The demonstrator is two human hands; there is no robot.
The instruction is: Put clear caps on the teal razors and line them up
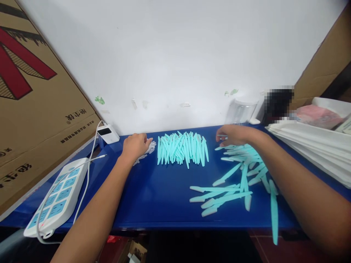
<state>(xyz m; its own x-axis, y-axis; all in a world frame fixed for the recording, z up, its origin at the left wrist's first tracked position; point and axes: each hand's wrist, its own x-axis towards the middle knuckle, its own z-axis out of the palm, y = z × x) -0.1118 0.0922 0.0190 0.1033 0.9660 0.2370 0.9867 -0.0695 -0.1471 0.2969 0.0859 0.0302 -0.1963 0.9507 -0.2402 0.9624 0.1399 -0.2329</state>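
Observation:
My left hand is at a small heap of translucent plastic caps at the left of the blue table. Its fingers are curled and pressed toward the thumb; what they hold, if anything, is hidden. My right hand is closed above the far end of a loose pile of turquoise eyebrow razors. Between its fingers shows a thin pale strip, seemingly part of a razor. Between my hands lies a denser stack of turquoise razors, mostly lined up lengthwise. One loose razor juts past the table's front edge.
A white power strip with cables lies on the left, near a white box-shaped device. A large cardboard box stands at the left. At the back right are a clear container and stacked white trays. A white wall rises behind.

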